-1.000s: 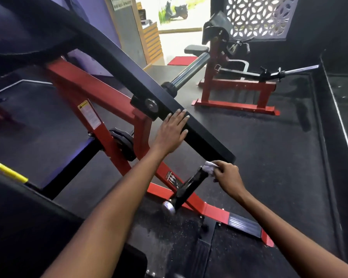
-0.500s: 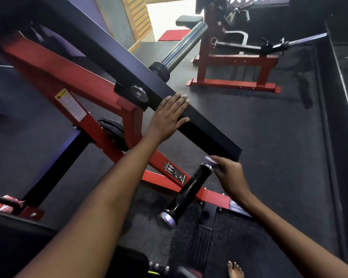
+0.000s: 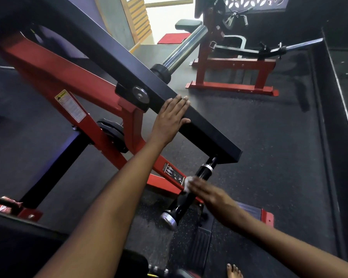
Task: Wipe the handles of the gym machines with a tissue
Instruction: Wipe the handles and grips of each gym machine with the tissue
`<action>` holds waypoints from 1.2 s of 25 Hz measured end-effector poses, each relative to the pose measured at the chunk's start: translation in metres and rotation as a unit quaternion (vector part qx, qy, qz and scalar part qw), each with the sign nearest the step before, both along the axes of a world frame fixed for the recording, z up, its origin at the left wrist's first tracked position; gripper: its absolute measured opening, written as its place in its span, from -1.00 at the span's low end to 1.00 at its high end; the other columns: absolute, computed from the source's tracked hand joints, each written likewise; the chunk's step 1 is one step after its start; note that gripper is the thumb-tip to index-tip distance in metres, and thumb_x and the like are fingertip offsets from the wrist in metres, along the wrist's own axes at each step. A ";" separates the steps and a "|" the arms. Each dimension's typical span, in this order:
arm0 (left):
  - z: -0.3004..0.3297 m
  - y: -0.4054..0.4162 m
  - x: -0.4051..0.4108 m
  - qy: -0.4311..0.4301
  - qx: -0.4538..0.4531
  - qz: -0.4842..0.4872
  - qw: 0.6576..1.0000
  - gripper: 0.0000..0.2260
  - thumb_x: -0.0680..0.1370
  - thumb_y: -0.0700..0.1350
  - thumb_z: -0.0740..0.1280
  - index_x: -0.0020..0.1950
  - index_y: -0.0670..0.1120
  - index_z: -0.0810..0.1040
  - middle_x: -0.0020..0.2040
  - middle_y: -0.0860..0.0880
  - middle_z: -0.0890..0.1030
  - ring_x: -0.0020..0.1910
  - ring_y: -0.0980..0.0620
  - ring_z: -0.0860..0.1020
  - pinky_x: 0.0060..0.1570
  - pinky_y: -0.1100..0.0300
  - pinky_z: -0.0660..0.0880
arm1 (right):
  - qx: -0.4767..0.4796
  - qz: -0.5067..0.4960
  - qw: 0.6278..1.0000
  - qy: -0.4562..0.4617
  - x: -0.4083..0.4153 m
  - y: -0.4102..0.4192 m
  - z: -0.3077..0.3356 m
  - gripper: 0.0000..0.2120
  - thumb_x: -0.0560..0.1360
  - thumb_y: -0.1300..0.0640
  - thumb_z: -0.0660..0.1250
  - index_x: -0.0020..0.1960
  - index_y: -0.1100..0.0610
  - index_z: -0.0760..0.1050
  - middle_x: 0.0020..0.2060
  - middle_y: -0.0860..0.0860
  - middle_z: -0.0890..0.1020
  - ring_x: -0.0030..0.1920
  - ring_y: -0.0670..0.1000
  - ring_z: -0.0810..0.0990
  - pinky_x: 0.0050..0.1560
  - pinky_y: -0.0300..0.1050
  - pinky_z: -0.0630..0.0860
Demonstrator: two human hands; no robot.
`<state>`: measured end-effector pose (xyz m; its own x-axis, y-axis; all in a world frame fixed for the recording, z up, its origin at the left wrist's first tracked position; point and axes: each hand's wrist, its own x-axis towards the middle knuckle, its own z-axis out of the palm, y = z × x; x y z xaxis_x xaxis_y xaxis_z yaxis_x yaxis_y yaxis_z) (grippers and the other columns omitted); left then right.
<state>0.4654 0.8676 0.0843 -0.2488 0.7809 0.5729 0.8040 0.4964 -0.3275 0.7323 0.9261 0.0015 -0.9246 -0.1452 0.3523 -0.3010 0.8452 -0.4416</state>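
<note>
Here, crumpled white tissue (image 3: 189, 182) under blurred right hand (image 3: 206, 194) against glossy black handle (image 3: 191, 191), grip unclear.

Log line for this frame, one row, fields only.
phase: wiping | right hand presses tissue on black handle, mid-length | left hand flat on black arm | right hand motion-blurred

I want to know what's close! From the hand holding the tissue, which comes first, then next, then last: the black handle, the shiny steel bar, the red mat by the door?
From the right hand:
1. Black handle, under it.
2. Shiny steel bar, up past the beam.
3. Red mat, far back by the doorway.
</note>
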 end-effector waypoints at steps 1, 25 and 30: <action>0.000 0.000 0.001 -0.003 -0.002 0.005 1.000 -0.51 0.60 0.10 0.11 0.39 -0.17 0.47 0.38 -0.11 0.50 0.40 -0.10 0.42 0.41 0.05 0.13 | 0.030 0.066 0.997 0.004 0.005 -0.007 -0.001 -0.60 0.54 0.34 0.06 0.35 0.27 0.40 0.35 0.19 0.42 0.37 0.15 0.37 0.37 0.01 0.30; 0.007 -0.005 0.017 -0.057 -0.088 0.092 0.990 -0.46 0.63 0.12 -0.04 0.51 -0.13 0.29 0.50 -0.07 0.33 0.51 -0.06 0.24 0.48 0.12 -0.13 | 0.109 -0.021 0.968 -0.227 -0.076 0.036 0.047 -0.81 0.46 0.27 0.34 0.06 0.15 0.58 0.01 0.04 0.61 0.03 0.02 0.61 0.08 -0.09 0.54; 0.008 -0.004 0.018 -0.066 -0.095 0.103 0.988 -0.44 0.63 0.14 -0.09 0.54 -0.12 0.23 0.54 -0.06 0.26 0.54 -0.05 0.16 0.48 0.14 -0.21 | 0.129 0.083 0.941 -0.302 -0.083 0.007 0.061 -0.81 0.48 0.25 0.31 0.08 0.17 0.56 -0.02 0.08 0.63 0.01 0.04 0.60 0.08 -0.07 0.51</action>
